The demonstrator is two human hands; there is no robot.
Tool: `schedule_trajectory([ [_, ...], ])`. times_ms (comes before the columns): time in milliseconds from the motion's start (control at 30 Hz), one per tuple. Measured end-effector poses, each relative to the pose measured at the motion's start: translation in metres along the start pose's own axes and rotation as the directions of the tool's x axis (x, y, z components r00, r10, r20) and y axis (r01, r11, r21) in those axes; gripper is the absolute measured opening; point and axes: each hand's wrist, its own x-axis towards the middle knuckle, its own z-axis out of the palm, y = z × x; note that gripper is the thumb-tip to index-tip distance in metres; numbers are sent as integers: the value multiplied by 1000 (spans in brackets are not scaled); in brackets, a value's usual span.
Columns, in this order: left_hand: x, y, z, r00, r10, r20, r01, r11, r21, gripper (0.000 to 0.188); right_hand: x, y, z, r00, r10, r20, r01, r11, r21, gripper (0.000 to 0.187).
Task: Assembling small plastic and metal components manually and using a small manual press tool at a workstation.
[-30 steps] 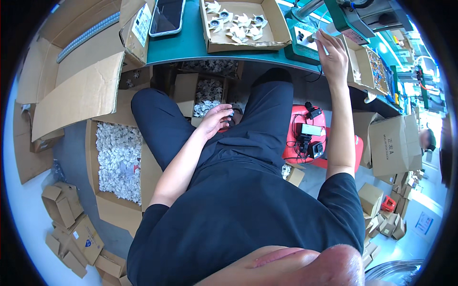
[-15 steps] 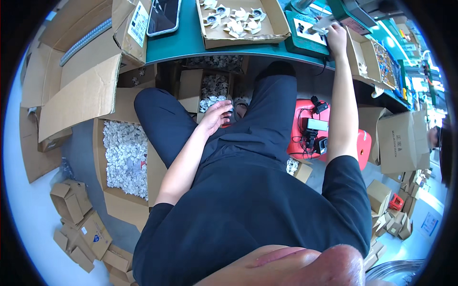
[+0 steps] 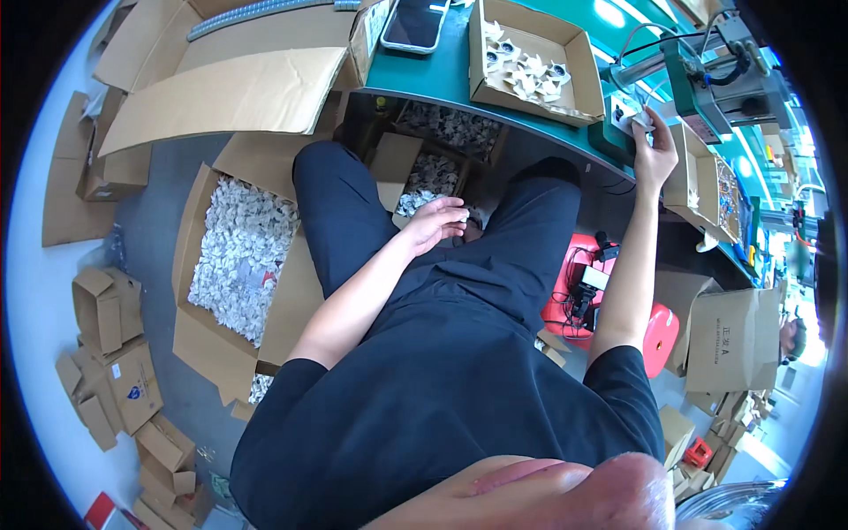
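My right hand (image 3: pixel 655 155) is closed on a white fan wheel (image 3: pixel 642 124), of which only a pale, blade-like part shows. It is held at the green press fixture (image 3: pixel 609 139) on the bench, under the press head (image 3: pixel 693 102). My left hand (image 3: pixel 435 225) hovers over my lap with its fingers curled; a small pale spot shows at the fingertips, too small to name. Left of the fixture, a shallow cardboard tray (image 3: pixel 565 106) holds several white fan wheels (image 3: pixel 530 78), some with dark round centres.
A phone (image 3: pixel 415 25) lies on the green bench (image 3: pixel 446 75). Open boxes of white parts (image 3: pixel 238 252) stand at my left and under the bench. Another cardboard tray (image 3: pixel 693 177) sits right of the press. A red stool (image 3: pixel 658 340) carries cables and small devices (image 3: pixel 585 291).
The view has turned, so the bench appears shifted right and tilted. My right hand has drawn back toward me from the fixture with the fan wheel. My left hand stays over my lap.
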Motion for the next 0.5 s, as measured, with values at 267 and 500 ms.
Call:
schedule_trajectory([
  [267, 1, -2, -2, 998, 52, 37, -46, 985, -167, 25, -11, -14, 14, 946, -100, -308, 68, 991, -115, 28],
  [500, 1, 2, 1, 985, 10, 174, 19, 986, -165, 23, -23, -122, 71, 793, -599, 112, 565, 654, -503, 31],
])
